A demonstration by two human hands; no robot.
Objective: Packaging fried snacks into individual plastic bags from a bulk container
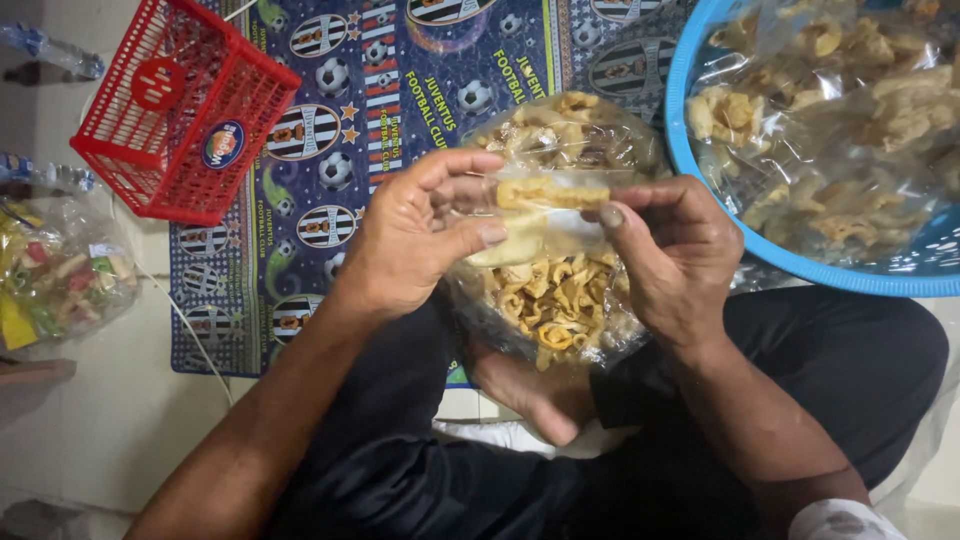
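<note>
At the far left edge a clear bag of mixed coloured snacks [62, 272] lies on the pale floor [110, 420], with a plastic bottle [50, 50] above it near the corner. Next comes a red plastic basket [180, 110], tipped on a dark blue patterned mat [300, 250] printed with striped crests and footballs. Toward the middle, the person sits cross-legged in dark trousers [420, 470], a bare foot [520, 390] showing under the work. The left hand [415, 235] pinches the left side of a clear plastic bag of pale yellow fried crackers [550, 300], thumb and fingers [488, 235] clenched on the film near its mouth. The bag sits between both hands, above the lap and partly over the mat. The right hand [670, 255] grips the opposite side, its thumb [610, 215] pressing the gathered plastic at the top. At the far right a blue basin [700, 200], lined with clear plastic, holds a heap of the same crackers. The hands appear to be gathering the bag's mouth; it would be done well by keeping both grips close to the opening, pulling the film taut and even, and pressing lightly so the brittle crackers inside do not crush or spill.
</note>
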